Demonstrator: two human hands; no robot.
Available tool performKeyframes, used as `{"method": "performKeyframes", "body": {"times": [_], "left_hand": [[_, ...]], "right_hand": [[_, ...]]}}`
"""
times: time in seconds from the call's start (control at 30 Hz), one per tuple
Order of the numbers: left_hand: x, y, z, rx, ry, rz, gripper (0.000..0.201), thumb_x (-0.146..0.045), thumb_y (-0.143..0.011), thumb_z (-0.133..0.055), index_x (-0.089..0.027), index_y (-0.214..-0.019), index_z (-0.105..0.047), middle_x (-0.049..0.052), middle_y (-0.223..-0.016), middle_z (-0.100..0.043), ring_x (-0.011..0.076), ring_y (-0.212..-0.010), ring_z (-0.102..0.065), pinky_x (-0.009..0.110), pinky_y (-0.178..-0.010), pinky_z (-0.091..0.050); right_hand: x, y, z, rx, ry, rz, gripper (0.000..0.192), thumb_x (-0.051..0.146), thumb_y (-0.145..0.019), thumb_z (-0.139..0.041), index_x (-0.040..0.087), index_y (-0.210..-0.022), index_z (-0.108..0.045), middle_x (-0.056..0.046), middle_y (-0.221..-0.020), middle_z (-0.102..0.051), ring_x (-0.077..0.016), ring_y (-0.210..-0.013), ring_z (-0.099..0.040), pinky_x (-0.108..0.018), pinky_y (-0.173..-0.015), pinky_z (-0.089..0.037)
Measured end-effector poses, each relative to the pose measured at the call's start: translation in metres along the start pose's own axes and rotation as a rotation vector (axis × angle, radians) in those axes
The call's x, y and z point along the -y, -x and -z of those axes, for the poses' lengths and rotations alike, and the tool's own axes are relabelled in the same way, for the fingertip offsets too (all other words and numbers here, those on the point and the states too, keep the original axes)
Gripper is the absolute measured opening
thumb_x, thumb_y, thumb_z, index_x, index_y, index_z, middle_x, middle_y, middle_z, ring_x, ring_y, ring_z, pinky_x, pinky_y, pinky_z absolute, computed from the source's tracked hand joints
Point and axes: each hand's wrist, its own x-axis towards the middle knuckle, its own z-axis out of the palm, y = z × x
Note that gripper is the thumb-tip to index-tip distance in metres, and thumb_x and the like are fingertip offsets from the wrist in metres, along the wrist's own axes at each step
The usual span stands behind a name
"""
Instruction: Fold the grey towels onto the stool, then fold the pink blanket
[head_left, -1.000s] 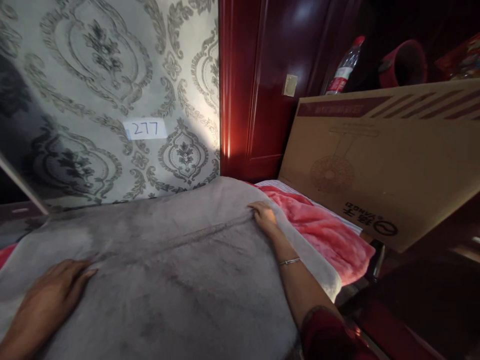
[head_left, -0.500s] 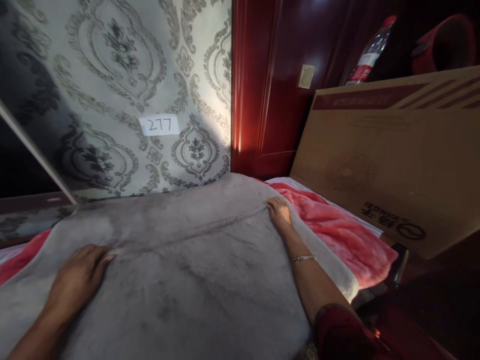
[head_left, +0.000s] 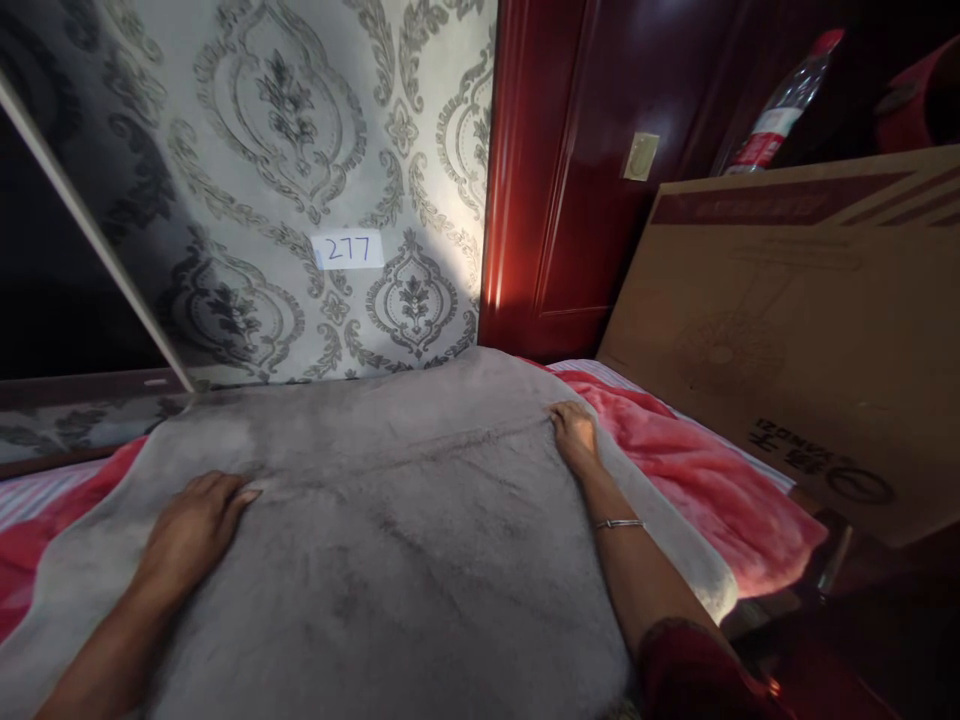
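A grey plush blanket (head_left: 405, 540) lies spread over a red blanket (head_left: 697, 480) on a bed. My left hand (head_left: 191, 530) rests flat on the grey blanket at the left, fingers pointing right along a faint crease. My right hand (head_left: 574, 435) presses on the same crease near the blanket's right edge, fingers curled against the fabric; whether they pinch it I cannot tell. A thin bracelet (head_left: 619, 523) sits on my right wrist. The red blanket shows on both sides of the grey one.
A large flat cardboard box (head_left: 810, 320) leans at the right of the bed. Behind it stand a plastic bottle (head_left: 780, 105) and a dark red wooden door (head_left: 585, 170). The patterned wall (head_left: 300, 170) carries a paper label reading 277 (head_left: 347, 250).
The view has swung to the left, so everything sits further right in the picture. Both hands stay pressed on the grey blanket along the crease.
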Motion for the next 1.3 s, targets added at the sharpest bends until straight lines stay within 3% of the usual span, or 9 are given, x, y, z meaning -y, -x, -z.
{"method": "performKeyframes", "body": {"times": [0.27,0.57,0.77,0.87,1.1,1.3], "left_hand": [[0.009,0.000,-0.002,0.000,-0.010,-0.057,0.043,-0.052,-0.086,-0.032,-0.025,-0.083,-0.065,0.012,-0.090,-0.074,0.0305,-0.093,-0.070,0.041,-0.088,-0.054],[0.033,0.003,0.001,0.142,-0.124,0.022,0.051,-0.049,-0.083,-0.031,-0.023,-0.095,-0.074,0.013,-0.105,-0.077,0.0315,-0.106,-0.070,0.043,-0.090,-0.054],[0.034,0.004,0.010,0.087,-0.062,0.002,0.046,-0.054,-0.081,-0.034,-0.025,-0.085,-0.071,0.010,-0.095,-0.077,0.0302,-0.098,-0.070,0.041,-0.089,-0.055],[0.044,0.006,0.008,0.082,-0.064,0.042,0.049,-0.056,-0.081,-0.035,-0.024,-0.090,-0.071,0.011,-0.103,-0.078,0.0308,-0.102,-0.071,0.042,-0.090,-0.054],[0.062,0.011,0.010,0.045,-0.083,0.045,0.046,-0.052,-0.083,-0.035,-0.026,-0.088,-0.073,0.009,-0.101,-0.079,0.0315,-0.100,-0.072,0.044,-0.089,-0.053],[0.049,0.012,0.023,-0.019,-0.009,0.056,0.035,-0.047,-0.080,-0.040,-0.027,-0.075,-0.068,0.009,-0.088,-0.078,0.0306,-0.091,-0.071,0.042,-0.086,-0.054]], "right_hand": [[0.000,0.000,-0.001,0.006,-0.010,0.029,0.024,0.019,-0.085,-0.050,0.024,-0.090,-0.073,-0.009,-0.093,-0.074,-0.0279,-0.095,-0.063,-0.046,-0.092,-0.051],[-0.001,0.000,0.002,0.041,-0.026,0.032,0.025,0.021,-0.085,-0.051,0.025,-0.092,-0.075,-0.010,-0.096,-0.075,-0.0290,-0.097,-0.064,-0.048,-0.095,-0.051],[0.000,-0.003,0.012,0.093,-0.021,0.049,0.025,0.019,-0.083,-0.052,0.024,-0.090,-0.076,-0.010,-0.097,-0.076,-0.0294,-0.098,-0.066,-0.050,-0.095,-0.051],[0.004,-0.003,0.017,0.120,-0.018,0.059,0.027,0.018,-0.082,-0.053,0.025,-0.093,-0.077,-0.009,-0.099,-0.076,-0.0285,-0.101,-0.066,-0.050,-0.099,-0.050],[0.018,0.005,0.018,0.201,0.002,0.108,0.041,0.018,-0.077,-0.059,0.030,-0.111,-0.078,-0.005,-0.122,-0.074,-0.0289,-0.119,-0.061,-0.055,-0.109,-0.042],[0.014,0.002,0.015,0.212,0.008,0.135,0.026,0.025,-0.086,-0.056,0.029,-0.094,-0.080,-0.007,-0.105,-0.079,-0.0290,-0.107,-0.067,-0.052,-0.101,-0.048]]}}
